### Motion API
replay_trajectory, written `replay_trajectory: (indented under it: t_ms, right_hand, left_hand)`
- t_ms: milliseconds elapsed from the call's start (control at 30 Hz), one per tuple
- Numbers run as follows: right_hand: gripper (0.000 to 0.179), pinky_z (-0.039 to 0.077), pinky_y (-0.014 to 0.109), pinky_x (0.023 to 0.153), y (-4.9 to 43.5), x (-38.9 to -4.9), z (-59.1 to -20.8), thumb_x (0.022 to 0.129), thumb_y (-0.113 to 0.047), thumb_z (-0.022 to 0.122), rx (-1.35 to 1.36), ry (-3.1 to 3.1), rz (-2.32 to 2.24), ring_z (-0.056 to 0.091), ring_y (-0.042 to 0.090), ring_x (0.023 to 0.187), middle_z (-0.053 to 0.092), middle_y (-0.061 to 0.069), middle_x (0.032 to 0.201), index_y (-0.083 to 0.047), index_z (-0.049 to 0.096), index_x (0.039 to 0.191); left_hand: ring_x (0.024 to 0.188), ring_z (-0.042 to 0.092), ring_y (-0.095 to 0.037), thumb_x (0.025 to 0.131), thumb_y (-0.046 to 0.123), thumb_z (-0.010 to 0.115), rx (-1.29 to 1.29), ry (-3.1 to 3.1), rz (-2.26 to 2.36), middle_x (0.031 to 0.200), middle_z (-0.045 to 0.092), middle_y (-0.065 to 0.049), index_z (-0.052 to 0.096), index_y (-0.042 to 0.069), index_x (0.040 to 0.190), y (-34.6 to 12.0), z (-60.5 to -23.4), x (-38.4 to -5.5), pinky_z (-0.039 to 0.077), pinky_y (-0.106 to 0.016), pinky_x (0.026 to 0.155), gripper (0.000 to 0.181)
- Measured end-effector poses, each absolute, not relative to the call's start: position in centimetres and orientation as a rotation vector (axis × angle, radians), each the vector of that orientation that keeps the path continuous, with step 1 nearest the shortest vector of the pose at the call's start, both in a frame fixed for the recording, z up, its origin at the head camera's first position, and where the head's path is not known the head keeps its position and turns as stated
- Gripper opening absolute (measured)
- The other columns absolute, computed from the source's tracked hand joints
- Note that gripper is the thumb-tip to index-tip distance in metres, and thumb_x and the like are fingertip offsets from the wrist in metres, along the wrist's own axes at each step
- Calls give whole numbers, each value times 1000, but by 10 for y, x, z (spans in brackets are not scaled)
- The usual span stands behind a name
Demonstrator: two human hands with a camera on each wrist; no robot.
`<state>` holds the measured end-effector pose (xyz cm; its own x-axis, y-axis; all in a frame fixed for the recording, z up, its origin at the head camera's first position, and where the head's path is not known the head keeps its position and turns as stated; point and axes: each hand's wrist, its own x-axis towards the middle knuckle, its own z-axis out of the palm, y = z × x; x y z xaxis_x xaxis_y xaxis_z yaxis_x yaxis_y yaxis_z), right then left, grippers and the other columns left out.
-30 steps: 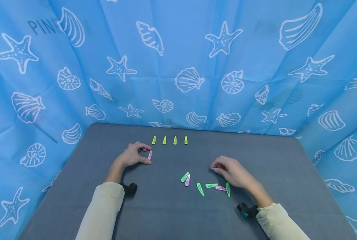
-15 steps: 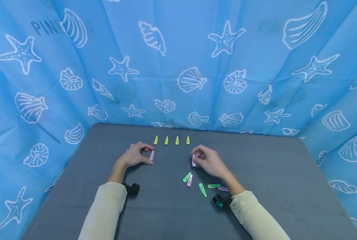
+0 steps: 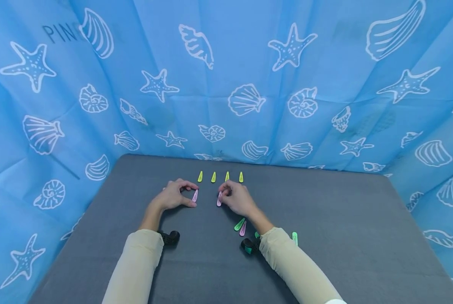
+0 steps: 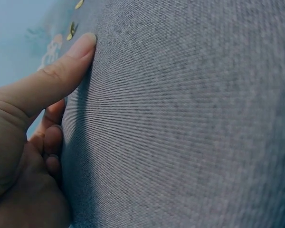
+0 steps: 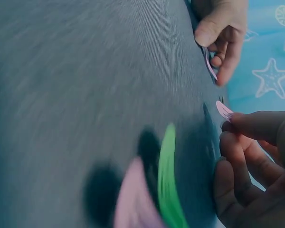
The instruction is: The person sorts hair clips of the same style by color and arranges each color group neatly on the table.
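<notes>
Grey woven cloth covers the counter (image 3: 196, 278); in the lower middle of the frame, a green clip (image 3: 239, 224) and a loose pink clip (image 3: 243, 229) lie close together. Farther up, near the centre, the right hand (image 3: 238, 199) pinches a second pink clip (image 3: 219, 200) between thumb and fingers — left of it, the left hand (image 3: 174, 195) holds a third pink clip (image 3: 195, 195) by its two ends. These slim teardrops look light, stiff and slick — probably best gripped by the long edges. Beyond, four yellow clips (image 3: 213, 177) form a row before a creased blue curtain (image 3: 211, 105).

Four yellow hair clips (image 3: 213, 177), three pink hair clips (image 3: 243, 229) and three green hair clips (image 3: 239, 224) are visible.
</notes>
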<state>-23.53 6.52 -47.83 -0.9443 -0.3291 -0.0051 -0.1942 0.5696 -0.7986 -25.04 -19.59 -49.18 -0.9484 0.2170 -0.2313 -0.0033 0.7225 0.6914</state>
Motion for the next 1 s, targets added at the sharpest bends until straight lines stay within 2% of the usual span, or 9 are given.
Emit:
replay_trajectory:
  t_ms: [333,567,833,1000]
  right_hand:
    - [14,44,28,72,39,-249,-479,94,-11,72,-444,2702,-1187,57,12,79,66,2,90,-10,71,109]
    - [20,43,29,72,33,-254,-481,96,-19,73,-427,2760,-1013,56,13,81,65,-1,93,-14,73,115]
    - [28,44,30,71,34,-251,-482,98,-21,70,-431,2772,-1005,56,14,79,65,1,93,-13,70,125]
    - [31,51,36,80,42,-241,-471,100,-26,66,-499,2848,-978,59,17,89,65,5,104,-12,67,128]
  left_hand:
    - [127,38,-32,75,37,91,162,2627,1083,128,58,-5,72,31,123,-195,-490,-250,22,-68,111,52]
    - [129,37,-34,76,36,91,172,2621,1099,129,58,-6,72,30,123,-196,-486,-250,18,-69,113,52]
    - [128,37,-34,76,35,91,178,2619,1108,127,58,-6,72,30,123,-196,-491,-250,16,-69,113,51]
    - [128,38,-34,75,36,92,172,2626,1103,127,59,-6,73,30,122,-196,-492,-249,16,-69,114,51]
